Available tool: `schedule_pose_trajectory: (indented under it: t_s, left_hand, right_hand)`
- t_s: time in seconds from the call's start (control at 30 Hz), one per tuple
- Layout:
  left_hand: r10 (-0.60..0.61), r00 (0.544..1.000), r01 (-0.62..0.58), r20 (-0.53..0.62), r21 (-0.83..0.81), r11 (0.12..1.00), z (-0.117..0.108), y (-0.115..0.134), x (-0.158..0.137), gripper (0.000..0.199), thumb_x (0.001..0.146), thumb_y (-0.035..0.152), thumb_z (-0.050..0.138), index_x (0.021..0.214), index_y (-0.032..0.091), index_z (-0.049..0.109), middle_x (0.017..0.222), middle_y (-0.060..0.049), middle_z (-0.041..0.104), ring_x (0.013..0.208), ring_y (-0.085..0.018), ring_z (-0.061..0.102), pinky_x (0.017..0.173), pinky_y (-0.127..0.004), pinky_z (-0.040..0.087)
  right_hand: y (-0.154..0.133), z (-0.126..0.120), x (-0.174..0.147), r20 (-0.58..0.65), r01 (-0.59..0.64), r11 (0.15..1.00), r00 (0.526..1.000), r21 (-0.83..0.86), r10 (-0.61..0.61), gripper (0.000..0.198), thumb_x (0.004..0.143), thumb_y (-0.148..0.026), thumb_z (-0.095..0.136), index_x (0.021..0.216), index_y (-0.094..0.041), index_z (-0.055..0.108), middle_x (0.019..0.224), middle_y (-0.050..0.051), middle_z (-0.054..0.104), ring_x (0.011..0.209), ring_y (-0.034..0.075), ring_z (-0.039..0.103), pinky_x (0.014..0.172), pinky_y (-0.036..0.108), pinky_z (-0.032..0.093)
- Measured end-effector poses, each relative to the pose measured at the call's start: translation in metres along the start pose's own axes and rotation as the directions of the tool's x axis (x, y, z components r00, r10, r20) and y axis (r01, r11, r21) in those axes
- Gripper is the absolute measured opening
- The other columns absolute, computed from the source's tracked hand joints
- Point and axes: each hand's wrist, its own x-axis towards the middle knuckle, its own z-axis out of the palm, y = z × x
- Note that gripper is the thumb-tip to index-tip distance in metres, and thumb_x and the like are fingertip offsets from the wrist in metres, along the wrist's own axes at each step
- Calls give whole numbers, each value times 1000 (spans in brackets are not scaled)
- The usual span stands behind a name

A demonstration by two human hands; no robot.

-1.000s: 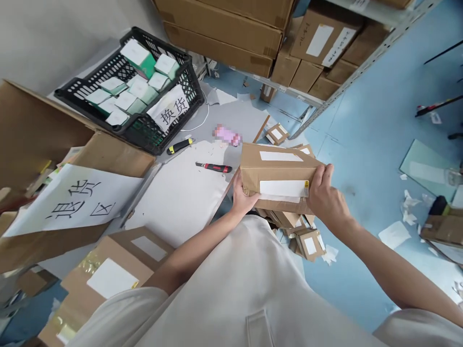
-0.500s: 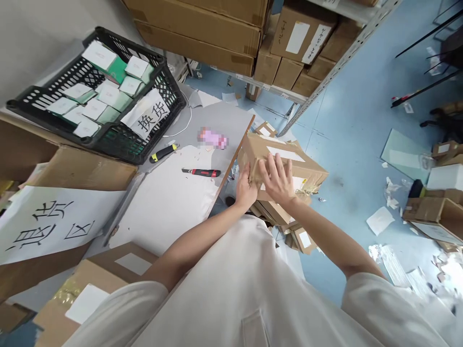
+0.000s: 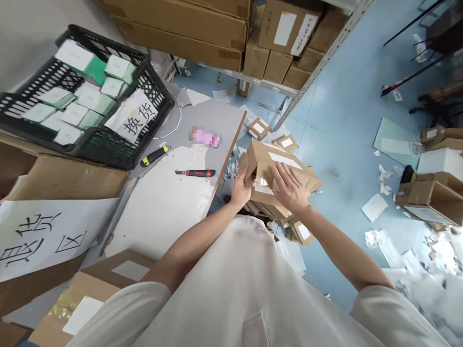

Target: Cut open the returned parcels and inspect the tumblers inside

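At the far left, an open brown cardboard carton [image 3: 79, 179] is bearing a white paper sign with black handwriting [image 3: 41, 233], while behind it a black plastic lattice crate [image 3: 110, 150] is holding small white-and-green boxes [image 3: 88, 98]. Below, a closed tan cardboard carton with a white label [image 3: 96, 285] is sitting beside the person's left arm. On the grey-and-white tabletop [image 3: 162, 205], a black-and-yellow utility knife [image 3: 155, 156] is lying near the crate, and a black-and-red utility knife [image 3: 198, 173] is lying further right; neither hand is touching them.

Just past the table's wooden edge, the left hand [image 3: 241, 189] is gripping the left end of a tan rectangular cardboard box with white labels [image 3: 263, 156], which is being held slightly tilted in front of the body, above a heap of small brown cartons [image 3: 303, 233]. Crinkled clear tape [image 3: 260, 182] is showing at that left end, where a dark gap is appearing, so the opening is seemingly under way but only partly done. The rest is looking closed, and no contents are showing. The right hand [image 3: 291, 190] is lying over the box's near upper edge, fingers extended; whether its thumb is gripping, I cannot tell
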Motion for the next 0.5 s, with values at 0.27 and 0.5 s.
schedule_pose_trajectory:
  t_s: [0.27,0.5]
  left_hand:
    - [-88,996,88,-1,-3,996,-10,1,10,44,77,10,46,113,25,68,115,-4,71,114,-25,62,100,-40,47]
    - [-168,985,160,35,160,974,12,-22,-7,28,86,17,46,103,18,68,106,-11,72,108,-26,65,92,-37,50]
  right_hand:
    - [40,10,-47,48,-511,828,844,-230,534,66,88,-9,35,150,2,18,151,35,26,131,43,45,90,54,53]
    - [54,-16,-51,358,-427,890,816,-159,455,76,82,-10,46,150,-1,15,151,34,26,115,42,58,72,46,56]
